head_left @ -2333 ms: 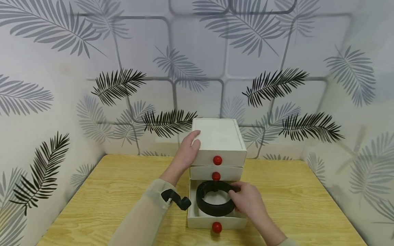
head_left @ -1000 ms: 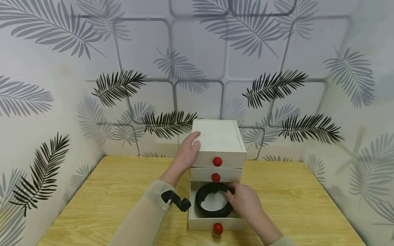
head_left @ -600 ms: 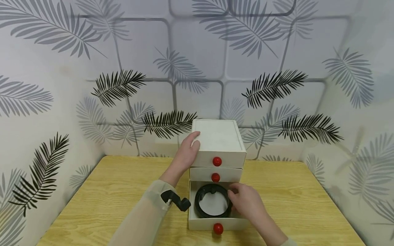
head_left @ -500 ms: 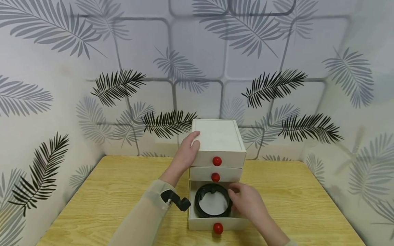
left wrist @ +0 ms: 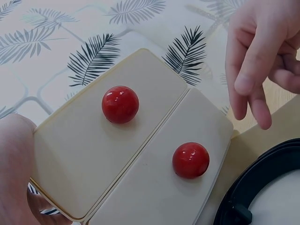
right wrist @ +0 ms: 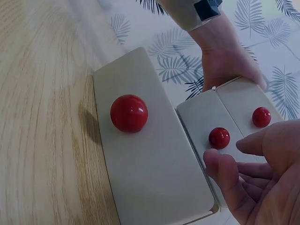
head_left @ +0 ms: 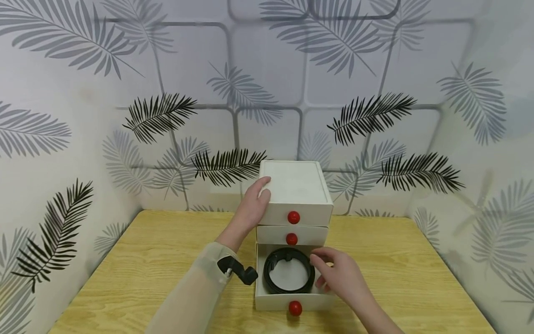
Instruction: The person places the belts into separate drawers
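A white mini drawer cabinet [head_left: 297, 183] with red ball knobs stands on the table. My left hand [head_left: 252, 204] grips its upper left side, with fingertips over the top edge. The bottom drawer [head_left: 271, 302] is pulled out. Inside lies a thick black ring [head_left: 271, 283] with small tabs on its inner rim; its exact kind is unclear. My right hand [head_left: 340, 273] is over the drawer's right side, just beside the ring and apart from it, holding nothing. In the right wrist view, the right fingers [right wrist: 229, 183] are loosely bent, while the drawer front [right wrist: 150, 159] hides the ring.
The upper drawer [left wrist: 84, 154] and middle drawer [left wrist: 164, 187] are pushed in. A black wrist mount [head_left: 239, 270] on the left sleeve juts out near the open drawer's left edge. Wood-grain table [head_left: 167, 260] surrounds the cabinet, with leaf-patterned wall covering [head_left: 267, 83] behind.
My right hand has let go of the black ring and drawn slightly right. The ring has settled flat in the bottom drawer. My left hand has stayed on the cabinet.
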Demonstrator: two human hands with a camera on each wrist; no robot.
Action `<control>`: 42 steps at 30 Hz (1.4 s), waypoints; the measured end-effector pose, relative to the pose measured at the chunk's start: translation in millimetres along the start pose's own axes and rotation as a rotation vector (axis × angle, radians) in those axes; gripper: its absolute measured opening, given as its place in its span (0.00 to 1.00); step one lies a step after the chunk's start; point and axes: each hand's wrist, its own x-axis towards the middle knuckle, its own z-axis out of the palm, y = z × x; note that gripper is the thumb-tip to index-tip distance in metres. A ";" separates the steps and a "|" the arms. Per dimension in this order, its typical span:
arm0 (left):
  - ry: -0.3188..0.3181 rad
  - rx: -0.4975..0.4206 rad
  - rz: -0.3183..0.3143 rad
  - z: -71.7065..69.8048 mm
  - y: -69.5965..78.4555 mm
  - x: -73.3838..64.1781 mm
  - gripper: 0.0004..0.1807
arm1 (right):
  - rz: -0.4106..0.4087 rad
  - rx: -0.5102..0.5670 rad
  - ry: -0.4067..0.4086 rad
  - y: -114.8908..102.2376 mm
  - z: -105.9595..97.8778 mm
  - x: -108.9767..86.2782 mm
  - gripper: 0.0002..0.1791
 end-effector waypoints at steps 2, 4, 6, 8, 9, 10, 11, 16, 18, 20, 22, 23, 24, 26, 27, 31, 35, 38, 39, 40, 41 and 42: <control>0.001 0.007 -0.001 -0.2 0.0 0.6 0.33 | 0.004 0.015 -0.010 -1.3 -0.9 -2.1 0.17; 0.001 0.013 -0.003 -0.4 0.0 1.0 0.34 | 0.012 0.025 -0.022 -2.4 -1.5 -4.3 0.16; 0.001 0.013 -0.004 -0.4 0.1 1.0 0.34 | 0.019 0.038 -0.033 -3.2 -2.2 -6.1 0.16; 0.001 0.009 -0.004 -0.5 0.5 0.7 0.34 | 0.027 0.053 -0.048 -4.0 -3.2 -8.1 0.16; 0.002 0.008 -0.003 -0.4 0.6 0.6 0.34 | 0.030 0.065 -0.058 -4.1 -3.8 -9.0 0.16; 0.001 0.006 -0.005 -0.3 0.6 0.5 0.34 | 0.031 0.080 -0.071 -4.2 -4.4 -10.1 0.16; 0.001 0.005 -0.008 -0.3 0.8 0.3 0.34 | 0.029 0.093 -0.086 -4.0 -5.0 -11.0 0.17; -0.001 0.006 -0.020 -0.2 1.0 -0.6 0.34 | 0.054 0.161 -0.193 0.1 -6.3 -16.1 0.21; 0.001 0.003 -0.019 -0.1 1.2 -0.8 0.34 | 0.067 0.183 -0.232 2.4 -5.8 -18.5 0.21; 0.004 -0.001 -0.019 0.0 1.4 -0.9 0.34 | 0.070 0.200 -0.261 4.3 -5.2 -21.5 0.20; 0.005 -0.005 -0.022 -0.2 1.6 -1.1 0.34 | 0.076 0.217 -0.287 5.6 -4.4 -24.5 0.20; 0.004 -0.007 -0.024 -0.2 2.0 -1.5 0.34 | 0.082 0.224 -0.297 5.9 -4.2 -26.0 0.21; 0.005 -0.006 -0.025 -0.2 2.3 -1.8 0.34 | 0.088 0.228 -0.310 6.2 -4.1 -27.1 0.21; 0.004 -0.006 -0.028 -0.2 2.3 -2.2 0.34 | 0.104 0.242 -0.337 6.6 -3.9 -29.4 0.22; 0.004 -0.005 -0.029 -0.3 2.3 -2.3 0.34 | 0.110 0.244 -0.350 6.8 -3.8 -30.4 0.23; 0.004 -0.003 -0.029 -0.3 2.4 -2.7 0.34 | 0.113 0.256 -0.395 8.7 -2.5 -35.3 0.25; 0.002 -0.003 -0.028 -0.3 2.3 -2.5 0.34 | 0.105 0.254 -0.431 12.4 -0.6 -39.8 0.25; 0.001 -0.005 -0.022 0.1 1.6 -2.2 0.34 | 0.113 0.249 -0.463 16.0 0.1 -42.0 0.26; 0.000 -0.008 -0.019 0.3 1.4 -2.1 0.34 | 0.111 0.242 -0.474 17.1 -0.1 -43.1 0.26; 0.000 -0.012 -0.016 0.5 1.2 -2.1 0.33 | 0.108 0.238 -0.484 18.2 0.1 -43.9 0.26; 0.001 -0.014 -0.013 0.6 0.8 -2.0 0.33 | 0.108 0.234 -0.493 19.3 0.6 -44.3 0.26; 0.002 -0.015 -0.010 0.6 0.5 -2.0 0.33 | 0.108 0.229 -0.501 20.1 1.1 -45.2 0.27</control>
